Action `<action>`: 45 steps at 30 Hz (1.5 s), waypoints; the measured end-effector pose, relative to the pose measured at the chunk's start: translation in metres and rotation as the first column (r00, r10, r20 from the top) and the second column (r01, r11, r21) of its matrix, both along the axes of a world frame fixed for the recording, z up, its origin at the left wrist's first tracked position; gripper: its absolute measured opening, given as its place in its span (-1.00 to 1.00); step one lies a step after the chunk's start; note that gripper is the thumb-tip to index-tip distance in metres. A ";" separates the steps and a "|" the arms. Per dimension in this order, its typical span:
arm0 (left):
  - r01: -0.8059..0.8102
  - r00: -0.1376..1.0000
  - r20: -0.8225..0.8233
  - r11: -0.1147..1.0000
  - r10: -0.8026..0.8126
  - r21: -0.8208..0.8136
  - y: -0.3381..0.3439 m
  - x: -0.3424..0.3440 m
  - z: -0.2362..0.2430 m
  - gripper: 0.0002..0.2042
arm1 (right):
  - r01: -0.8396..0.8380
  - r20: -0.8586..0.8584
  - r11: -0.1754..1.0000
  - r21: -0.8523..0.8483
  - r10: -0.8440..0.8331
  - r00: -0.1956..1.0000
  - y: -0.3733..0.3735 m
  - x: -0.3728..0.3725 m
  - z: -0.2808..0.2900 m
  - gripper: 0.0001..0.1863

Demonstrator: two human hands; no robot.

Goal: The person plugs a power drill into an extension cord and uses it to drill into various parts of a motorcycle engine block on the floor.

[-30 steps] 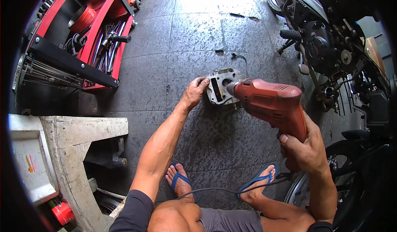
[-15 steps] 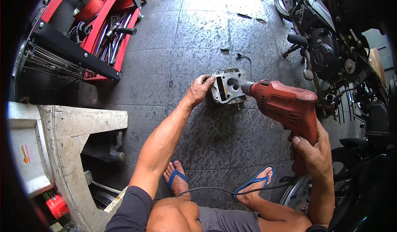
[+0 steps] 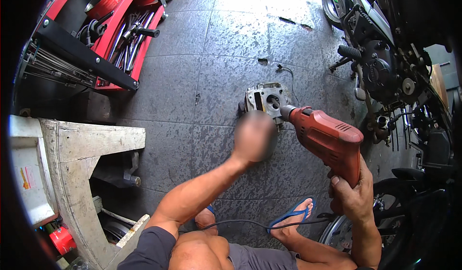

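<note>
Remotely, I see the right hand (image 3: 353,193) clasping a drill (image 3: 327,131) at a metal block (image 3: 265,97), work apparently unfinished; left hand (image 3: 255,136) blurred, grip unclear.

red tool cart (image 3: 143,54), left | scuffed white stand (image 3: 103,137) | motorcycle (image 3: 378,68), right

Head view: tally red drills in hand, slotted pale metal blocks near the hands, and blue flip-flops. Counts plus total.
Red drill: 1
Slotted metal block: 1
Blue flip-flops: 2
Total: 4
</note>
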State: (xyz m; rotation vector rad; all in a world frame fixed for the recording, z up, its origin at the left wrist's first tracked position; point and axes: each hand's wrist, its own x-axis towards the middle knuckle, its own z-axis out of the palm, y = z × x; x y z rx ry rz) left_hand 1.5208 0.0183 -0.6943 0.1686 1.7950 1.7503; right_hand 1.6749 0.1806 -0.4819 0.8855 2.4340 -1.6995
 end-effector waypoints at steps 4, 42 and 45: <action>-0.032 0.752 0.545 0.805 -0.371 0.592 0.035 0.045 0.054 -0.41 | -0.011 0.098 1.000 0.024 0.009 0.995 -0.007 0.001 0.002 -0.31; -0.257 0.737 0.581 0.651 -0.346 0.714 0.063 0.042 0.036 -0.33 | -0.169 -0.029 0.975 0.145 0.175 0.984 0.008 0.029 -0.050 -0.27; -0.276 0.713 0.603 0.648 -0.356 0.710 0.054 0.042 0.037 -0.33 | -0.218 -0.004 0.953 0.209 0.224 0.975 0.001 0.023 -0.045 -0.27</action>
